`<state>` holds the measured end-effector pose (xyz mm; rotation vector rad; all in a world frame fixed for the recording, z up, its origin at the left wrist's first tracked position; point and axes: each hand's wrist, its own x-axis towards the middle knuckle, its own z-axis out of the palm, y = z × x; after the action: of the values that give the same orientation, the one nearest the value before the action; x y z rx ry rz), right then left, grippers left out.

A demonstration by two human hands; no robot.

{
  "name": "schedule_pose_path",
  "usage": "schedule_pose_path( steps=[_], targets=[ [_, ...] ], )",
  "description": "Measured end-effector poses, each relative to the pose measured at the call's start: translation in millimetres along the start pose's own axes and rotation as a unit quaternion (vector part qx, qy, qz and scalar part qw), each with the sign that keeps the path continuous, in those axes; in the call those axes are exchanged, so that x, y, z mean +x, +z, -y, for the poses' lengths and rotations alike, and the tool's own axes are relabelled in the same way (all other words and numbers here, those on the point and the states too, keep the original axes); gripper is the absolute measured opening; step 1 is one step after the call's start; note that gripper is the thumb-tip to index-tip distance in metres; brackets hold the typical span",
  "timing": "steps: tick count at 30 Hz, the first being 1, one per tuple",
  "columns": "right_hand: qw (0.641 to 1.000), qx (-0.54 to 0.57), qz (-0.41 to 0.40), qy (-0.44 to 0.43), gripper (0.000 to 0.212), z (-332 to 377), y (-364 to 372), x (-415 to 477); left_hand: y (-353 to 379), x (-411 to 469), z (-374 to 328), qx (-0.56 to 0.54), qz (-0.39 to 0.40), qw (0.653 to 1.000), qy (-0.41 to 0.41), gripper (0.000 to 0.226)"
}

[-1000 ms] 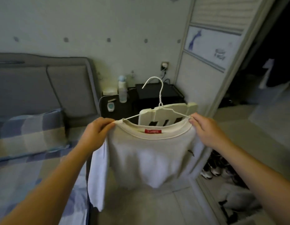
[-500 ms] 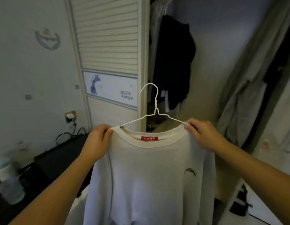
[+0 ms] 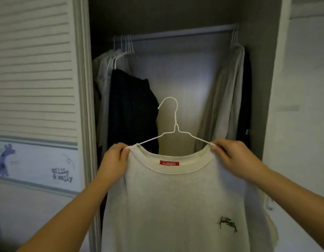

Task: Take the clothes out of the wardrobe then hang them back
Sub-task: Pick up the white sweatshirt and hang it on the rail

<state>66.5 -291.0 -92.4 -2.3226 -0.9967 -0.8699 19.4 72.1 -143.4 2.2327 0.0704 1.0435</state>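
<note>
Both hands grasp: left hand (image 3: 114, 160) and right hand (image 3: 232, 157) each pinch a shoulder of the shirt (image 3: 175, 206) over the hanger (image 3: 173, 124) ends.

Head view: a second ago it faced the bed, now it faces the open wardrobe. The hook is free, well below the rail (image 3: 175, 33), opposite the gap between the hung clothes (image 3: 132, 106). Rehang looks next.

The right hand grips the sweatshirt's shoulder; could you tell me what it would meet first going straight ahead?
Probably the pale garment hanging at the right end of the rail, directly behind the right hand; depth is unclear, so that is a guess.
</note>
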Motion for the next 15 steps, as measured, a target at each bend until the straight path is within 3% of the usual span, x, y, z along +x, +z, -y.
schedule_pose_path(
  steps=[3, 6, 9, 15],
  targets=[
    [0.999, -0.029, -0.019, 0.009, 0.032, -11.7, -17.8, 23.7, 28.5, 44.9, -11.2, -0.022, 0.008, 1.000, 0.017, 0.015],
    [0.997, -0.060, -0.039, 0.023, 0.020, -20.8, -35.4, 46.1, 51.9, 95.4, -27.2, -0.039, 0.018, 0.998, 0.052, 0.014],
    [0.993, -0.103, -0.054, 0.030, 0.029, -26.3, -53.6, 70.2, 76.5, 146.1, -43.6, -0.057, 0.012, 0.995, 0.080, 0.016],
    [0.977, -0.198, -0.081, 0.028, 0.025, -21.9, -83.2, 130.6, 119.7, 255.8, -79.6, -0.099, -0.018, 0.986, 0.136, 0.018]
  ],
)
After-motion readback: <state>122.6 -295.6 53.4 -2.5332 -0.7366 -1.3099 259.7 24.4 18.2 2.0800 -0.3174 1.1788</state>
